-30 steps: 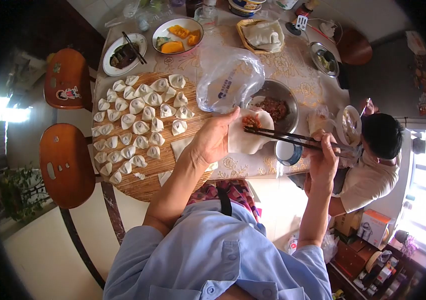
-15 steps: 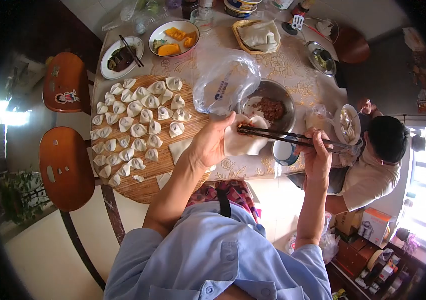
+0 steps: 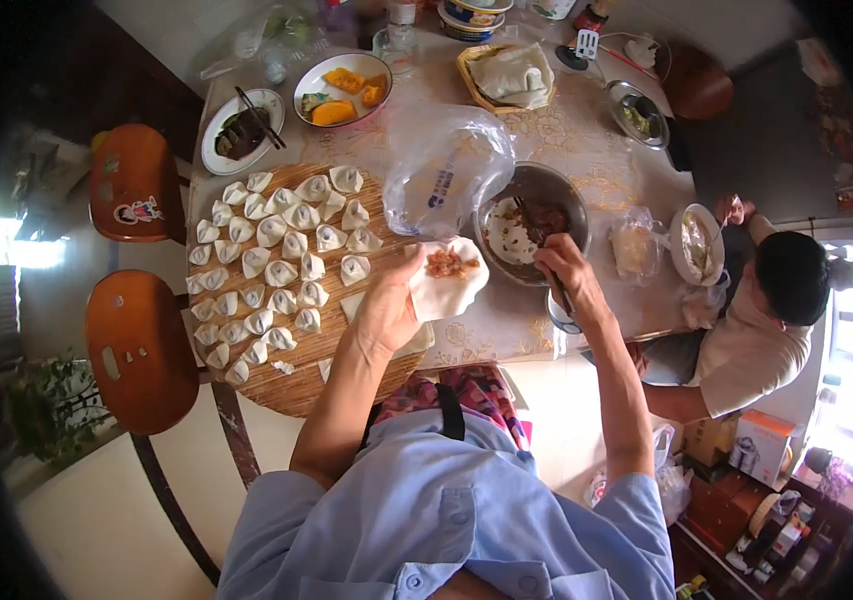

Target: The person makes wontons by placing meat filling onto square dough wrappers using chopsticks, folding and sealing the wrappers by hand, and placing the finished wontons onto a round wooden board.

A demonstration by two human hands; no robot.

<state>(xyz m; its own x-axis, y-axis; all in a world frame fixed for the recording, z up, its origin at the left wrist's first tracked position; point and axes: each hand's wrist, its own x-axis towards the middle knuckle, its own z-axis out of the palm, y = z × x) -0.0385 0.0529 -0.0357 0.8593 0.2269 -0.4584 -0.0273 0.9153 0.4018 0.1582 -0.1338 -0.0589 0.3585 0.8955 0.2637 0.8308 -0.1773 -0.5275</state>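
Wrapper (image 3: 439,298): beside the metal bowl (image 3: 585,217), filling (image 3: 450,264) on top; probably floppy, tears easily, cradle from below
My left hand (image 3: 388,303): lightly pinching its edge
My right hand (image 3: 569,268): pinching chopsticks (image 3: 526,215), tips in bowl

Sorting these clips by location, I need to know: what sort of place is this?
Probably a home kitchen or dining area: a cartoon sticker on a wooden chair, a flower-patterned table cover, and folded dumplings on a round board.
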